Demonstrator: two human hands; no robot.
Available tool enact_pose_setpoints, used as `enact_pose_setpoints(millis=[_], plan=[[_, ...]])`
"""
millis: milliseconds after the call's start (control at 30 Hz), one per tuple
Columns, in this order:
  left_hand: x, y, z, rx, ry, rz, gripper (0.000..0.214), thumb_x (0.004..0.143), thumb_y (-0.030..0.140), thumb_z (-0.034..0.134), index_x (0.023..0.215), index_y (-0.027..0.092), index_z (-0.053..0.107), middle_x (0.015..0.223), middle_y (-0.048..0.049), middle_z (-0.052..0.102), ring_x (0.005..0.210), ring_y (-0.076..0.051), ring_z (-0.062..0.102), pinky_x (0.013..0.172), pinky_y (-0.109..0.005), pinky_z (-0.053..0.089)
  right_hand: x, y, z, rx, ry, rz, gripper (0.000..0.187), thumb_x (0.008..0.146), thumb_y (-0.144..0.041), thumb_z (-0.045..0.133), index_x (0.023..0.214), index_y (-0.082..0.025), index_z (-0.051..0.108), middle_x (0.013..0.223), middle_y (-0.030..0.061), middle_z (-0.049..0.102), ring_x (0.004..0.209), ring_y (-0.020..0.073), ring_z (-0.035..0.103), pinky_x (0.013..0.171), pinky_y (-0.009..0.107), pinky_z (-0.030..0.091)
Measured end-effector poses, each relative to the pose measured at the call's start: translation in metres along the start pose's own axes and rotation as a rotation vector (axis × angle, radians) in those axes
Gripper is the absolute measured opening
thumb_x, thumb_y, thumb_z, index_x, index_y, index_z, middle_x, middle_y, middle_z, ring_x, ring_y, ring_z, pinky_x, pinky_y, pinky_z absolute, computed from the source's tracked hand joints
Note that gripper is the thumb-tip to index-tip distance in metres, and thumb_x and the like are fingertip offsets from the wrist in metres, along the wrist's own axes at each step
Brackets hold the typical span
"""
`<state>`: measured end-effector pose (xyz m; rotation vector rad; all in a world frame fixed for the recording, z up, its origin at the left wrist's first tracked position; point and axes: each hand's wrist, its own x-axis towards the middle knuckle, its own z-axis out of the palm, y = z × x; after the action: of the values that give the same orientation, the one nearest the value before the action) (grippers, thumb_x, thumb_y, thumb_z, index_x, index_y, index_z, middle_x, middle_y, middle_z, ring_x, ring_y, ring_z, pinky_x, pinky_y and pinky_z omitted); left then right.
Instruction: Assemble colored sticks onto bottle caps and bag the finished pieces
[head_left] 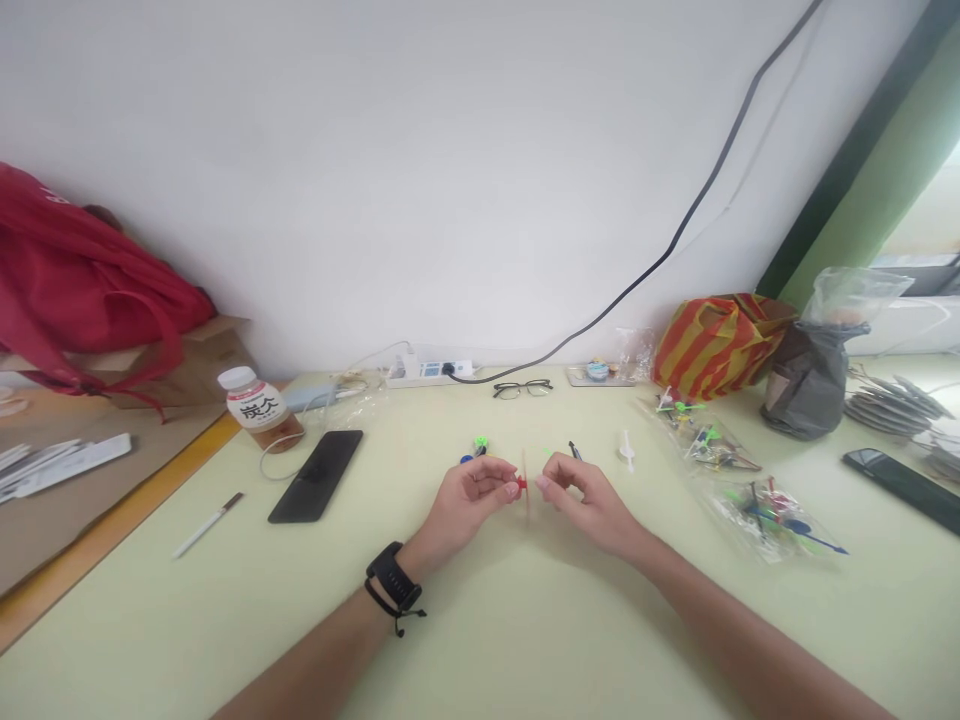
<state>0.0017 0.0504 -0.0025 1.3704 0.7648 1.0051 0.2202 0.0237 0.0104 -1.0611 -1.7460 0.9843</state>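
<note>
My left hand pinches a small red plastic propeller between thumb and fingertips. Its thin blade stands roughly upright and looks blurred. Just right of it, my right hand has thumb and forefinger pressed together; what lies between them, if anything, is too small to make out. Both hands are raised slightly over the pale green table. Behind my left hand are small green and blue plastic parts, partly hidden. A dark pen-like stick shows behind my right hand, and a white plastic piece lies to its right.
Clear bags of coloured plastic parts lie at right, near a striped bag and a dark phone. Glasses and a power strip sit by the wall. A black phone, bottle and pen are at left.
</note>
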Motion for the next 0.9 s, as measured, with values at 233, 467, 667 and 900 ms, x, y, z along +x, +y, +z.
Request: enact_pose_setpoints(millis=[233, 467, 667, 900], plan=[[0.0001, -0.0021, 0.0002, 0.017, -0.020, 0.032, 0.024, 0.084, 0.033, 0.082, 0.100, 0.017, 0.074, 0.102, -0.0075, 0.076, 0.098, -0.021, 0.073, 0.092, -0.034, 0.059, -0.0024, 0.0002, 0.0099, 0.081, -0.067, 0.000, 0.023, 0.096, -0.043, 0.063, 0.112, -0.028, 0.055, 0.098, 0.0037, 0.069, 0.076, 0.0186, 0.063, 0.076, 0.038, 0.051], [-0.0005, 0.0037, 0.0008, 0.001, 0.025, -0.029, 0.028, 0.083, 0.035, 0.084, 0.103, 0.016, 0.075, 0.097, -0.0070, 0.075, 0.092, -0.019, 0.072, 0.089, -0.033, 0.059, -0.0053, 0.0065, 0.0046, -0.070, 0.006, -0.067, 0.039, 0.099, -0.040, 0.057, 0.136, -0.032, 0.050, 0.098, 0.0048, 0.066, 0.078, 0.0202, 0.060, 0.076, 0.039, 0.052], [-0.0007, 0.0067, -0.0003, -0.043, 0.038, -0.080, 0.031, 0.081, 0.034, 0.085, 0.104, 0.015, 0.076, 0.096, -0.0076, 0.077, 0.086, -0.018, 0.073, 0.085, -0.032, 0.059, -0.0088, 0.0035, 0.0077, -0.107, 0.067, -0.085, 0.051, 0.099, -0.041, 0.056, 0.147, -0.032, 0.042, 0.110, 0.0056, 0.062, 0.074, 0.0175, 0.058, 0.070, 0.035, 0.050], [0.0000, 0.0066, -0.0011, -0.029, 0.060, -0.100, 0.029, 0.082, 0.034, 0.084, 0.102, 0.015, 0.076, 0.095, -0.0077, 0.077, 0.086, -0.019, 0.074, 0.085, -0.032, 0.059, -0.0010, 0.0003, 0.0054, 0.037, -0.053, 0.004, 0.045, 0.101, -0.039, 0.047, 0.060, -0.021, 0.047, 0.062, -0.0019, 0.041, 0.059, 0.0139, 0.041, 0.058, 0.030, 0.036]])
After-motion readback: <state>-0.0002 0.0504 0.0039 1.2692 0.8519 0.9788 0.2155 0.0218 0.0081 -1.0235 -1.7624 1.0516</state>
